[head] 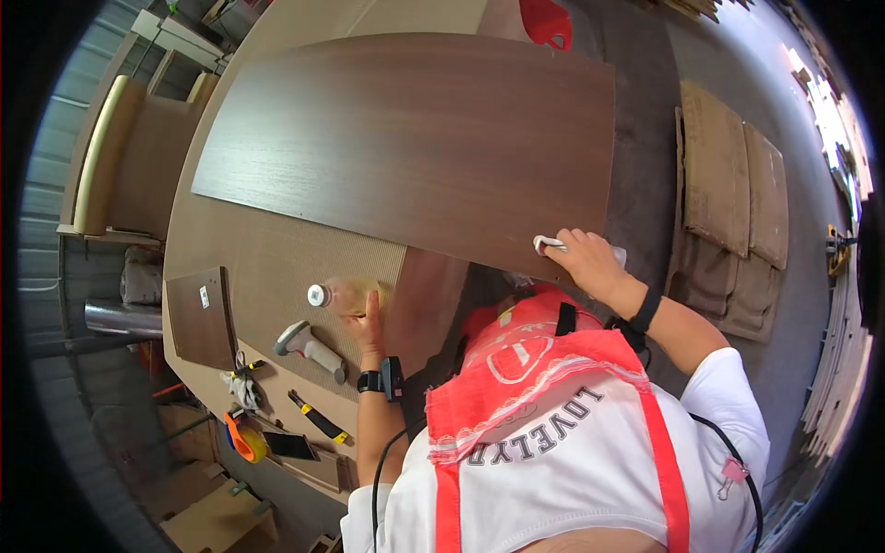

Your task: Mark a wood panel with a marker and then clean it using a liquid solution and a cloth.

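Note:
A large dark wood-grain panel (415, 138) lies across the table. At its near right corner my right hand (588, 259) grips a white cloth (548, 243) against the surface. My left hand (366, 321) is wrapped round a clear plastic bottle (346, 294) with a white cap and pale yellowish liquid, lying over ribbed cardboard. Just left of that hand rests a grey-and-white handheld barcode scanner (311, 349). A smaller dark panel (202, 318) bearing a label lies at the table's left edge.
On the table's near left lie a yellow-black utility knife (318, 417), a grey work glove (243, 388), an orange tape dispenser (243, 439) and a black phone-like slab (292, 446). Flattened cardboard (715, 173) is stacked on the floor at right. A red plastic object (546, 24) stands beyond the panel.

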A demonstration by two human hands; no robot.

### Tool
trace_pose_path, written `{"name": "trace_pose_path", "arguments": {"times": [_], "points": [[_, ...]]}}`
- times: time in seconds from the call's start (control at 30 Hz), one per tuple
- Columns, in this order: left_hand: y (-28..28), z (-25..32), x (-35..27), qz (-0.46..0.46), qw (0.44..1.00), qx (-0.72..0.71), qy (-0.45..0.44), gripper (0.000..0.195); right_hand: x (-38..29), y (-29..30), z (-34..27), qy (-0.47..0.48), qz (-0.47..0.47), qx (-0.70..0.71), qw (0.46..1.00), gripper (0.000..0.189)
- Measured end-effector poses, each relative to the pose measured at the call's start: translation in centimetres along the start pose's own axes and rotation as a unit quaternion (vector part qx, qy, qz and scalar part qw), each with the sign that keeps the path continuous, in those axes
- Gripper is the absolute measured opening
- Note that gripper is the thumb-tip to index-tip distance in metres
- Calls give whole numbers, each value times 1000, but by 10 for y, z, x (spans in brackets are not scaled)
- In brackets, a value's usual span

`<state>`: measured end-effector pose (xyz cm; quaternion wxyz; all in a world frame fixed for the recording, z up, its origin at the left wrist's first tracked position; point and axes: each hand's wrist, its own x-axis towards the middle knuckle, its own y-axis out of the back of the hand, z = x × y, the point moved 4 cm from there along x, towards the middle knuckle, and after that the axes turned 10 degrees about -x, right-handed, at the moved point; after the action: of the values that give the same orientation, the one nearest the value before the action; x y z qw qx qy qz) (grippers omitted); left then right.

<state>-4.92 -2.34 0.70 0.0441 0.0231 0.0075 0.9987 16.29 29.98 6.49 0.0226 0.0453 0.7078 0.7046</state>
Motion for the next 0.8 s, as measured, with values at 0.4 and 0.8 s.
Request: {"name": "trace_pose_path", "arguments": {"times": [0.4,0.8], "points": [[6,-19,5,7,999,37,-32,49,42,-4,-13,47,17,3,999,27],[3,-9,0,-10,999,48,-22,52,49,-8,-18,69,13,2,998,27]]}}
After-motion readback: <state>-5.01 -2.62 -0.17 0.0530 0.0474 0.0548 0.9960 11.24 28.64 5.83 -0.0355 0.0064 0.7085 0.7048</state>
